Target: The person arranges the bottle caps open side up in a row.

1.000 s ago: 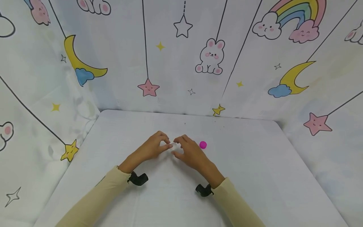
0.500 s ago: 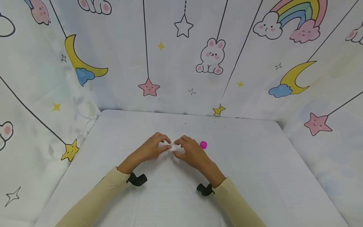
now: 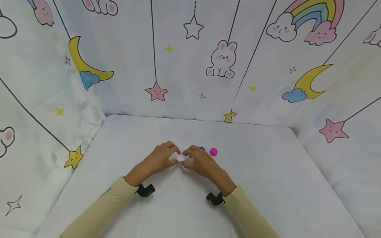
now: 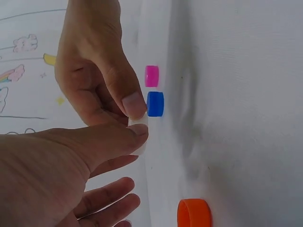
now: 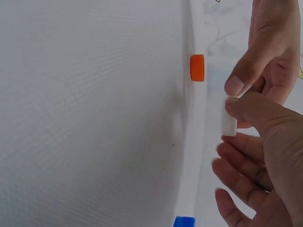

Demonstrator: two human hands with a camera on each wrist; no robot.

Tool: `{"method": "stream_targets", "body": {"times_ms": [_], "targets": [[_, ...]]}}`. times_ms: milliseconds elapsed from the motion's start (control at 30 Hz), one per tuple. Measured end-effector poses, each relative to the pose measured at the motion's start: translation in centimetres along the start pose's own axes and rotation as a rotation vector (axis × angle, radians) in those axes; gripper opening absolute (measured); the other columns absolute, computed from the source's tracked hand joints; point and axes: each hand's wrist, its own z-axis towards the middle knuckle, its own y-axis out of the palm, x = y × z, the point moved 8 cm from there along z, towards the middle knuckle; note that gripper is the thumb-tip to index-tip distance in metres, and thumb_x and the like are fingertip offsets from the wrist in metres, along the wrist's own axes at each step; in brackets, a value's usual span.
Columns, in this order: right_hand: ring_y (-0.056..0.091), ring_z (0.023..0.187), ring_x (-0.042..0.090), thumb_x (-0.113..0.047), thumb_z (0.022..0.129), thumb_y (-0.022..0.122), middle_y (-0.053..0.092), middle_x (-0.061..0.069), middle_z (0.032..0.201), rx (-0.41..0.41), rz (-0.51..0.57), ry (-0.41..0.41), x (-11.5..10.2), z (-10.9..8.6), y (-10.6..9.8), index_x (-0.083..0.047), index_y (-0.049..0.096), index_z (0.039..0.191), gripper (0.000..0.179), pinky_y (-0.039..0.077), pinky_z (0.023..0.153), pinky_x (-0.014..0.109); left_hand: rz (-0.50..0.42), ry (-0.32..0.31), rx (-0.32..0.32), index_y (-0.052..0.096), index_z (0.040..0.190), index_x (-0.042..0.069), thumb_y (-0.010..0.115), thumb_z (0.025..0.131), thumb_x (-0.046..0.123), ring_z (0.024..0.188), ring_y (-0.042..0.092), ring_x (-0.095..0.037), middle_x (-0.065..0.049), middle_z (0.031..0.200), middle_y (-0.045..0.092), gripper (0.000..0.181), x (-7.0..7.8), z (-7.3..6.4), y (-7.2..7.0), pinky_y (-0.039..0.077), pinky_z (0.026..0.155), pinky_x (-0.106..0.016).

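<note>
Both the left hand [image 3: 157, 158] and right hand [image 3: 202, 162] pinch one white piece [image 5: 229, 124], seemingly positioning it; next likely calls for steady, matched fingertips.

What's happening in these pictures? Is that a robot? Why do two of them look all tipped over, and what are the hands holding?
No robot here! It's a person with two bare hands: the left hand and the right hand. One picture comes from a camera worn on the head, looking forward and down. The other two come from cameras worn on the wrists, which is probably why they look tipped. The black gadgets at the wrists may be those cameras.

Both hands pinch a small white piece, rather like a bottle cap. On the white table lie a pink cap, a blue cap and an orange cap. You can see the orange one only in the wrist pictures.
</note>
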Motion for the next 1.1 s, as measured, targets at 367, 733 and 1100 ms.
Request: {"method": "stream_targets", "body": {"times_ms": [367, 733, 1100], "targets": [[0.06, 0.103, 0.015, -0.033, 0.09, 0.076, 0.064, -0.002, 0.11, -0.055, -0.076, 0.021, 0.3, 0.5, 1.2, -0.013, 0.071, 0.119, 0.035, 0.051, 0.089, 0.031, 0.066, 0.044, 0.011, 0.067, 0.109, 0.012, 0.078, 0.088, 0.019, 0.103, 0.055, -0.024, -0.004, 0.116, 0.055, 0.025, -0.1, 0.2, 1.1, 0.042, 0.087, -0.043], [0.061, 0.1, 0.014, -0.037, 0.09, 0.076, 0.065, -0.001, 0.107, -0.038, -0.182, -0.014, 0.2, 0.8, 1.8, -0.013, 0.073, 0.115, 0.034, 0.051, 0.085, 0.033, 0.105, 0.071, 0.03, 0.067, 0.108, 0.011, 0.08, 0.087, 0.021, 0.099, 0.056, -0.024, -0.005, 0.113, 0.056, 0.026, -0.5, 0.4, 2.1, 0.043, 0.083, -0.043], [0.061, 0.098, 0.016, -0.037, 0.089, 0.077, 0.065, 0.0, 0.107, -0.034, -0.17, -0.017, 0.1, 0.8, 1.9, -0.013, 0.074, 0.115, 0.035, 0.051, 0.084, 0.033, 0.095, 0.036, 0.005, 0.068, 0.107, 0.012, 0.081, 0.087, 0.025, 0.102, 0.056, -0.025, -0.006, 0.114, 0.056, 0.028, -0.7, 0.4, 2.3, 0.043, 0.086, -0.046]]}}
